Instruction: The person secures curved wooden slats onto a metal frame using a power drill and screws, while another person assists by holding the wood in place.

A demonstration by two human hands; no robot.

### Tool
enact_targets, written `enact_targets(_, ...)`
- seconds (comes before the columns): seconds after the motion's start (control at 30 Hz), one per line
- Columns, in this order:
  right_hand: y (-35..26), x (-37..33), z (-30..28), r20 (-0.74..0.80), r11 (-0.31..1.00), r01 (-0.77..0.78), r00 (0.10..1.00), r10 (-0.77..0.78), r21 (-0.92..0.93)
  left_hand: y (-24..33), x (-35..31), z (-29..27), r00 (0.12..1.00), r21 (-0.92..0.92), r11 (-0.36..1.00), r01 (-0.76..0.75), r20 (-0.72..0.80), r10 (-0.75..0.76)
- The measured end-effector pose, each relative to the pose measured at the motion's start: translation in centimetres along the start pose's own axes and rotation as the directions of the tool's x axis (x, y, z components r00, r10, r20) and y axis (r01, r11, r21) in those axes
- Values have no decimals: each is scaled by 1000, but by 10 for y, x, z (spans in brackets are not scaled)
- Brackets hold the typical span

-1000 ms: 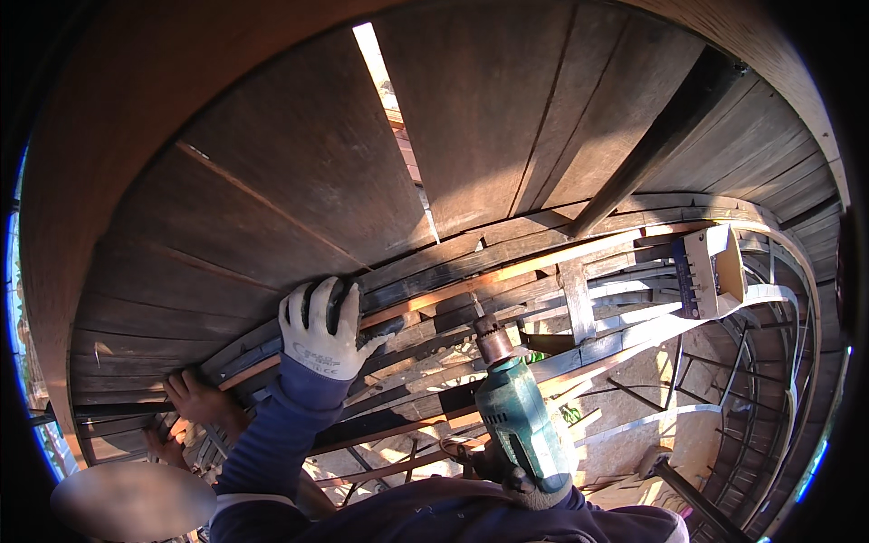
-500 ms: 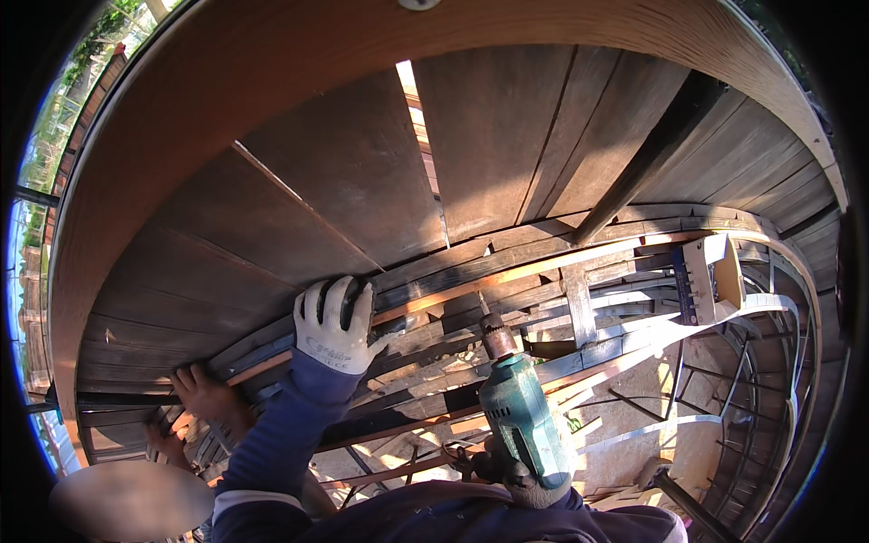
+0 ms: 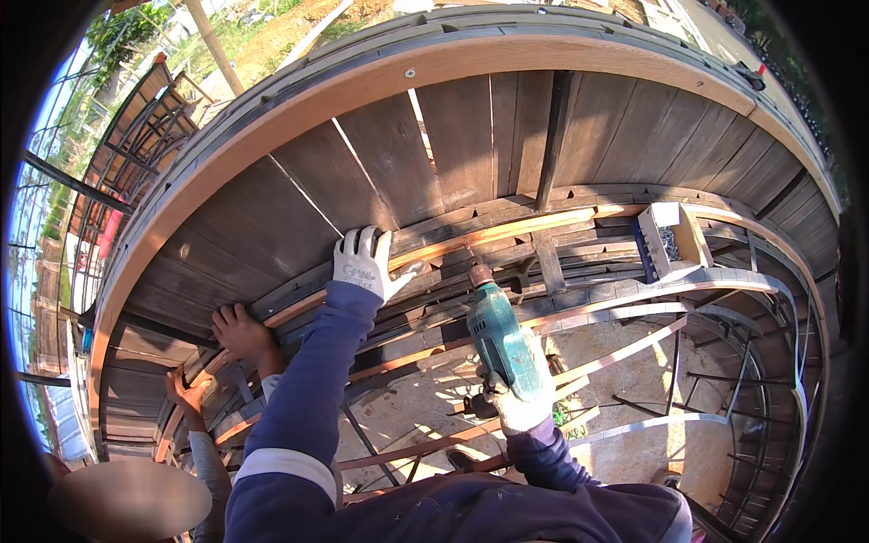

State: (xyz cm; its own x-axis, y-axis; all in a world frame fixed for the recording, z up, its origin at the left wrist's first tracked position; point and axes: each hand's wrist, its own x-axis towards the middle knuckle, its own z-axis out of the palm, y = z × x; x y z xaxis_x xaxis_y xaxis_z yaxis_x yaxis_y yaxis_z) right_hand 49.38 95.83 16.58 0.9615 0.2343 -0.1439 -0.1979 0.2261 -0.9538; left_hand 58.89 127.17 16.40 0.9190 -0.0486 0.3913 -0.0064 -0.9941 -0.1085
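Observation:
My left hand point(image 3: 364, 260), in a white glove, grips a long, thin, light-brown wooden strip point(image 3: 516, 231). Its fingers lie over the strip toward the upright planks point(image 3: 398, 163), and the thumb sticks out to the right. My gloved right hand point(image 3: 522, 403) is wrapped round the handle of a teal power drill point(image 3: 501, 337), which points away from me. The drill's bit point(image 3: 469, 254) meets or nearly meets the strip's near edge; contact is too small to tell. To the left, a co-worker's bare hand point(image 3: 243, 337) rests on the same curved edge, with their other hand point(image 3: 187, 391) below it.
An open box point(image 3: 648, 242) of small metal fasteners sits on the curved ledge at right. A thick curved wooden rim point(image 3: 272, 118) arches over the planks. A dark post point(image 3: 554, 145) crosses them. Curved metal bars point(image 3: 647, 434) and struts span the ground below.
The view has shifted, showing more of the rim and the yard beyond. The drill's bit is closer to the strip, and my right forearm shows. My left hand stays on the strip.

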Motion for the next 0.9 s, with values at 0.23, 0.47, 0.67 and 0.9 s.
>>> enact_targets(0.23, -29, -74, -37, -30, 988, 15, 999, -11, 151, 15, 5, -18, 994, 76, 996, 35, 103, -43)
enact_targets(0.47, -105, -244, -136, -247, 981, -187, 950, 193, 51, 21, -2, -14, 969, 186, 975, 121, 192, -156)
enact_targets(0.67, -102, -330, -252, -488, 997, -64, 870, 71, 32, 151, 47, -77, 850, 148, 907, 395, 316, -422)
enact_targets(0.9, -135, -345, -321, -487, 993, 110, 870, -75, 44, 398, 178, -93, 962, -244, 970, -11, 260, 76)
